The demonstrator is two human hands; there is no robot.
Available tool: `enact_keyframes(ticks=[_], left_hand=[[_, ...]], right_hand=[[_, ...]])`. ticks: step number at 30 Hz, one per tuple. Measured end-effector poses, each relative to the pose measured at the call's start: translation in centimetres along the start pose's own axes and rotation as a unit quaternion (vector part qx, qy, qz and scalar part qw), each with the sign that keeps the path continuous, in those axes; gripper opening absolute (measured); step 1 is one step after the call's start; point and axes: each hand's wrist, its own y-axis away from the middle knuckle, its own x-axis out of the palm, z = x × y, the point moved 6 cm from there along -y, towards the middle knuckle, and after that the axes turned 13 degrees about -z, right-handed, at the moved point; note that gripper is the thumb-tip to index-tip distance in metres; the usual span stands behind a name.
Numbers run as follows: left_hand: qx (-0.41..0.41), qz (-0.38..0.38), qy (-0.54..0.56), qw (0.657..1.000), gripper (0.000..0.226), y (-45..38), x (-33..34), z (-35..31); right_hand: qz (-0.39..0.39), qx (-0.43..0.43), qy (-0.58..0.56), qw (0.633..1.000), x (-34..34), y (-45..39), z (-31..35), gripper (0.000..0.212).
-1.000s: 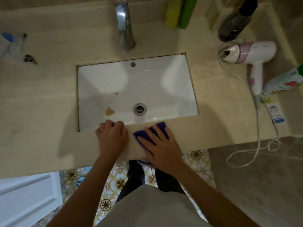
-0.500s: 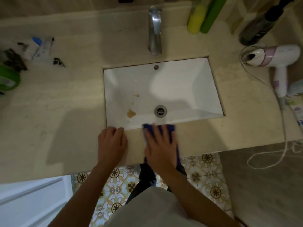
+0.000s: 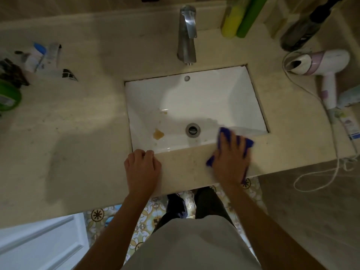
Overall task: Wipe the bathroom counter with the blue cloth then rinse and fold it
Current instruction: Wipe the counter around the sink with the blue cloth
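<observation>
The blue cloth [image 3: 249,143] lies flat on the narrow front strip of the beige counter [image 3: 187,162], just in front of the white sink [image 3: 194,106]. My right hand [image 3: 230,156] presses down on it with fingers spread, so only the cloth's edges show around the hand. My left hand [image 3: 143,168] rests on the same strip at the sink's front left corner, fingers curled over the basin's edge, holding nothing. A brown stain [image 3: 158,134] sits in the basin left of the drain [image 3: 192,129]. The chrome tap [image 3: 187,34] stands behind the sink.
A white hair dryer [image 3: 323,65] with a trailing cord [image 3: 319,176] lies at the right. Yellow and green bottles [image 3: 239,16] and a dark bottle [image 3: 303,30] stand at the back right. Toiletries [image 3: 42,57] and a green tub [image 3: 8,96] crowd the left.
My right hand has slid the blue cloth to the right along the front strip, from the sink's middle towards its right corner. The left hand has stayed put.
</observation>
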Motion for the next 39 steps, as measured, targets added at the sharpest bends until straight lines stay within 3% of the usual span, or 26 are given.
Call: enact_keyframes(ticks=[4,7,10,15,20,24,27,30,31,35,39], left_hand=[[-0.037,0.021,0.039,0.998,0.030,-0.3,0.2,-1.5],[-0.029,0.043,0.082,0.995,0.029,-1.0,0.8,-3.7],[-0.022,0.088,0.100,0.991,0.031,-1.8,1.7,-6.7],[0.021,0.148,0.141,0.979,0.022,-2.6,3.5,-12.7],[0.064,0.213,0.143,0.964,0.032,-2.8,5.5,-18.3],[0.084,0.211,0.096,0.969,0.043,-2.9,5.8,-19.0],[0.072,0.199,0.094,0.973,0.060,-2.8,5.8,-18.5],[0.057,0.193,0.096,0.975,0.058,-3.1,5.9,-18.3],[0.055,0.197,0.094,0.974,0.057,-3.1,6.1,-18.3],[0.052,0.196,0.099,0.974,0.051,-3.0,6.2,-18.3],[0.034,0.213,0.114,0.970,0.049,-3.1,6.4,-18.0]], right_hand=[[0.041,-0.258,-0.084,0.962,0.1,6.2,9.2,0.058],[0.044,-0.361,-0.145,0.920,0.0,7.0,6.7,0.049],[0.032,-0.294,-0.105,0.950,0.9,2.9,-2.2,0.052],[0.035,-0.012,-0.030,0.999,0.8,-6.9,-16.9,0.056],[0.020,0.111,-0.005,0.994,2.2,-15.9,-19.5,0.060],[-0.005,0.046,-0.024,0.999,3.1,-20.9,-16.0,0.056],[0.005,-0.105,-0.039,0.994,3.7,-20.3,-13.1,0.056],[0.021,-0.233,-0.058,0.970,3.6,-17.3,-14.6,0.055],[0.019,-0.218,-0.055,0.974,3.3,-16.4,-16.4,0.055],[-0.007,0.019,-0.015,1.000,1.8,-12.6,-22.7,0.058],[-0.036,-0.049,-0.057,0.997,1.1,-8.8,-18.2,0.054]])
